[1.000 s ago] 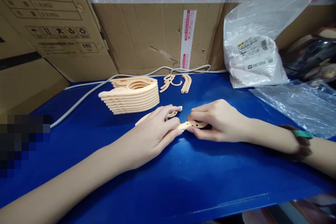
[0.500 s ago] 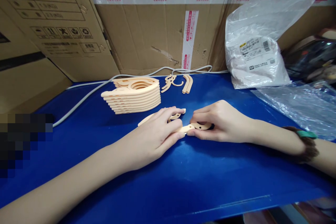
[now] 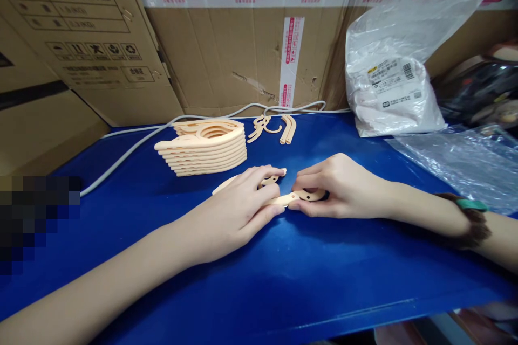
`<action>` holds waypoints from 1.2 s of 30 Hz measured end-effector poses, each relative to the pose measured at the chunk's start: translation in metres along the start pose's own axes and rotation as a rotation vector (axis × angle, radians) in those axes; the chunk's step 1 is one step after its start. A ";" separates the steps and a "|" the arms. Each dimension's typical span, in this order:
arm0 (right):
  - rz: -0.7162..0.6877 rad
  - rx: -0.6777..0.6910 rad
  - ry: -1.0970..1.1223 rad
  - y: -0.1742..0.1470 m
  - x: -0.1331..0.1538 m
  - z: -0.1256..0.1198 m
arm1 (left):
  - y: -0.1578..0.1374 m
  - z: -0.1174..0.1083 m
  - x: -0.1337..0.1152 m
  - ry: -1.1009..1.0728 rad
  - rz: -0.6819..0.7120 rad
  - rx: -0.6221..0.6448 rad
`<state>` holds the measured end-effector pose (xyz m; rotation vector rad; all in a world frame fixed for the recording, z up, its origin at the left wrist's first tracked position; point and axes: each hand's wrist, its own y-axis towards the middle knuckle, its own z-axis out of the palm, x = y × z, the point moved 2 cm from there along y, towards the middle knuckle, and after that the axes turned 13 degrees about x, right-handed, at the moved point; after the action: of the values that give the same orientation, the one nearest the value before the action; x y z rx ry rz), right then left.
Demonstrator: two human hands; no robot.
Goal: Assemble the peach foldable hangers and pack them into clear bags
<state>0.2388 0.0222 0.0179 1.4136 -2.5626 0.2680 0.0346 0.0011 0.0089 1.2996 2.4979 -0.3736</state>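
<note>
Both hands grip a cream plastic folding hanger (image 3: 286, 199) low over the blue tabletop. My left hand (image 3: 243, 199) pinches its left part between thumb and fingers, the index finger stretched over a cream piece with a dark hole. My right hand (image 3: 338, 188) is closed on a curved part of the hanger with a small hole, right of the joint. Fingers and palm hide much of the hanger. Behind my left hand stands a neat stack of folded cream hangers (image 3: 206, 151). Loose hanger hooks (image 3: 261, 126) and two curved hanger arms (image 3: 287, 129) lie further back.
Cardboard boxes (image 3: 226, 48) wall off the back and left of the blue table (image 3: 259, 291). A white cable (image 3: 133, 153) runs along the boxes. At the back right stands a white plastic bag (image 3: 388, 81), with clear plastic film (image 3: 465, 167) before it.
The camera view shifts very slightly. Both hands keep the same grip on the folding hanger, and nothing else visibly moves.
</note>
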 end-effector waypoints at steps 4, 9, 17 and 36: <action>-0.010 -0.002 0.004 -0.001 0.002 0.000 | 0.000 0.000 0.000 -0.001 0.002 -0.003; -0.035 0.039 0.078 -0.002 0.003 -0.003 | 0.002 -0.002 0.001 -0.058 0.002 -0.001; 0.036 0.214 0.351 -0.009 -0.004 -0.022 | 0.002 -0.007 0.012 -0.239 -0.042 -0.133; -0.107 0.276 0.177 -0.014 -0.006 -0.029 | 0.004 -0.003 0.025 -0.262 -0.019 -0.146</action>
<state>0.2567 0.0269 0.0455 1.5338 -2.3676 0.7186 0.0234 0.0232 0.0018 1.0950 2.2737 -0.3353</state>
